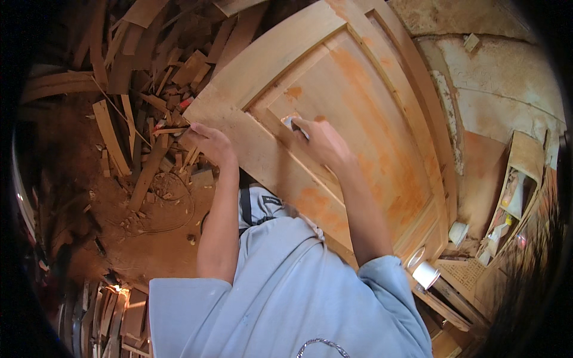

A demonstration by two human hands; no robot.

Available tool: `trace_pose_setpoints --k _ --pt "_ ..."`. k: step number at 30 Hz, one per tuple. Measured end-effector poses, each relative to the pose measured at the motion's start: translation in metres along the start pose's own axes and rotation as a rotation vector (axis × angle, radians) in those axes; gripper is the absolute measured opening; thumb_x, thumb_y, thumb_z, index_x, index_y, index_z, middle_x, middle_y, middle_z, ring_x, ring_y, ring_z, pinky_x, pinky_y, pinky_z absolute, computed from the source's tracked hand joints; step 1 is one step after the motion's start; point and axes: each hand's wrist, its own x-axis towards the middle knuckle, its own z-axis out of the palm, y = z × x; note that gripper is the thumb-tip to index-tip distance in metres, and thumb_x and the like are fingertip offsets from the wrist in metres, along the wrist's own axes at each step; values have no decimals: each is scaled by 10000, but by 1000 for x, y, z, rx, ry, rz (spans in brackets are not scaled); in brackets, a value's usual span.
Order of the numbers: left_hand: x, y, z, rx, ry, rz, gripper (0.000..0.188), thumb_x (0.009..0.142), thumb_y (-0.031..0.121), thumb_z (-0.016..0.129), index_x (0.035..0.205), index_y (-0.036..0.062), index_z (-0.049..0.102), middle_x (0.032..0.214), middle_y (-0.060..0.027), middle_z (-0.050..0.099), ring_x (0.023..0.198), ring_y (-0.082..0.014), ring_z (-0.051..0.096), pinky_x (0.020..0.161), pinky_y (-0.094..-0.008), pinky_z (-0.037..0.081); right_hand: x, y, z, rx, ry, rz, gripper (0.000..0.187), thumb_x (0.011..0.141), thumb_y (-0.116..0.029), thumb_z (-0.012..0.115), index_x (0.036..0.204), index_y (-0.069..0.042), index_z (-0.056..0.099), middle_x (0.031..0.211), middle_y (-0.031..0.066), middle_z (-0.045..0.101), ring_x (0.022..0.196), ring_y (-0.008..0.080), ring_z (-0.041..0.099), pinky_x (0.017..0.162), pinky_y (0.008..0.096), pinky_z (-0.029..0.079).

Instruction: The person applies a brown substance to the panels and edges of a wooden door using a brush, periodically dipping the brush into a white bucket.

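A large wooden panel door (239, 98) with raised mouldings lies tilted in front of me, its recessed panel smeared with orange filler (403, 197). My right hand (322, 140) is closed on a small scraper (290, 122) with a pale, shiny blade. The blade meets the panel near the moulding at its left corner. Beyond the door's left edge, my left hand (210, 145) is held with its fingers curled. A thin light strip shows at its fingertips, over the scrap pile; I cannot make out whether it is held.
Wood offcuts (191, 68) are heaped at the far left. A white tub (425, 275) stands by the door's near right corner, with another white container (458, 232) beyond it. An open box of bottles (513, 191) is at the right. Stacked boards (107, 316) fill the lower left.
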Motion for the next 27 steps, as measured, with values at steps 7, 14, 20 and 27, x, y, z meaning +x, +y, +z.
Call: trace_pose_setpoints --k 7,14,20,27 --pt "2 -15 5 60 9 49 595 1084 433 283 1180 -118 486 1149 -331 569 1063 -473 558 944 -489 428 11 24 41 5 349 40 455 1007 -226 551 1458 -216 489 870 242 647 808 428 639 745 516 509" --pt "-5 -2 2 21 -34 1 652 1085 457 267 1191 -152 473 1174 -369 552 1086 -502 549 945 -494 420 1 40 50 -19 303 89 427 1000 -220 550 1425 -188 531 832 232 642 792 400 644 718 518 508" --pt "-3 -4 0 39 -47 -46 692 1085 482 240 1237 -159 450 1216 -383 531 1124 -501 536 982 -475 402 15 19 -38 -281 -45 -154 401 980 -204 541 1380 -219 565 834 193 671 782 377 657 691 492 520" --pt "-5 3 0 -4 -26 -90 719 1081 510 227 1291 -148 422 1290 -374 502 1188 -474 524 1018 -451 394 46 -2 -63 -487 -208 -176 415 960 -205 546 1356 -323 579 873 143 713 803 343 682 716 468 540"
